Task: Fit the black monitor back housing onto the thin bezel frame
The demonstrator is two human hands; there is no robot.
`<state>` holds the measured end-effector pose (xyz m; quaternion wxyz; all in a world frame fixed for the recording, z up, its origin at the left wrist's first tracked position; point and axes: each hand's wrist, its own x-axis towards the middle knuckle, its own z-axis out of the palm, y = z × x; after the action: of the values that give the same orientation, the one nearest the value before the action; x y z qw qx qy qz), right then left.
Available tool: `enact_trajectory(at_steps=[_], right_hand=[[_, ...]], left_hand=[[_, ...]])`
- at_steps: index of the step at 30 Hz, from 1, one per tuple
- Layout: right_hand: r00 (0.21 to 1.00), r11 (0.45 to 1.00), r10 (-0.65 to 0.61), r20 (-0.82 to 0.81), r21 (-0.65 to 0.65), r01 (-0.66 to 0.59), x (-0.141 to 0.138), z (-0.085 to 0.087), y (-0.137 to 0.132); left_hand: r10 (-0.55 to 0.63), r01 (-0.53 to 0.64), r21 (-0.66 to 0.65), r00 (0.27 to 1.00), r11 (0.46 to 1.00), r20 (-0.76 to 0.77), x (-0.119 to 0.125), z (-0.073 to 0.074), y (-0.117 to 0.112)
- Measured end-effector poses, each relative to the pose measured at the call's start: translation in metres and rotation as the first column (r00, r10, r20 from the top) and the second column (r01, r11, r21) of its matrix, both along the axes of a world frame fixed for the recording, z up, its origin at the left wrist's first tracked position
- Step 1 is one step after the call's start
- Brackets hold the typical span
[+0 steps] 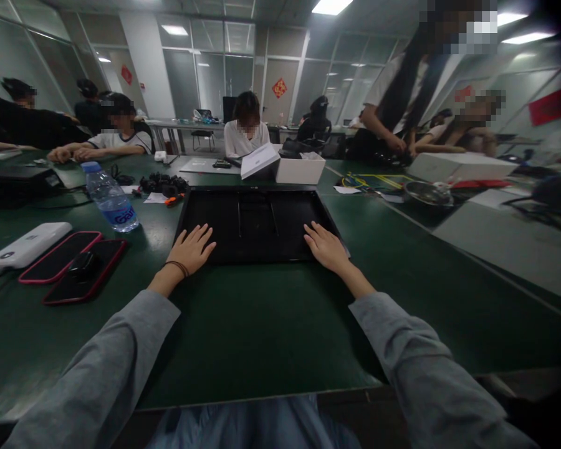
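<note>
A shallow, black, rectangular tray-like panel (pixel 262 248) lies on the green table in front of me. It has a raised rim, and two thin rods run along its middle. My left hand (pixel 190 249) rests over the near left corner of the panel, palm down with fingers spread. Over the near right corner lies my right hand (pixel 326 247), also palm down, its fingers stretched out. Neither hand is wrapped round anything. A dark band circles my left wrist.
Left of me are a water bottle (pixel 112 198), a white power bank (pixel 28 243) and two phones in red-edged cases, a small black object (pixel 83 265) on one. Beyond the panel stands an open white box (pixel 300 169). Cables and a metal bowl (pixel 427 193) lie right. Several people surround the tables.
</note>
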<state>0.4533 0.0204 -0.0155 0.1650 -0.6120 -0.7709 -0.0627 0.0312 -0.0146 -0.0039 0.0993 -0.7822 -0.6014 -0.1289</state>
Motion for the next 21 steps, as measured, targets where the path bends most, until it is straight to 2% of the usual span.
enact_trajectory(at_steps=[2, 21], right_hand=[[1.000, 0.999, -0.015, 0.015, -0.028, 0.015, 0.0013, 0.0002, 0.0015], [1.000, 0.999, -0.023, -0.001, -0.043, 0.023, 0.0021, 0.0038, 0.0004]], left_hand=[[0.000, -0.001, -0.040, 1.000, 0.999, -0.031, 0.0000, 0.0012, 0.0010], [0.017, -0.017, -0.065, 1.000, 0.998, -0.006, 0.0002, 0.0047, -0.0002]])
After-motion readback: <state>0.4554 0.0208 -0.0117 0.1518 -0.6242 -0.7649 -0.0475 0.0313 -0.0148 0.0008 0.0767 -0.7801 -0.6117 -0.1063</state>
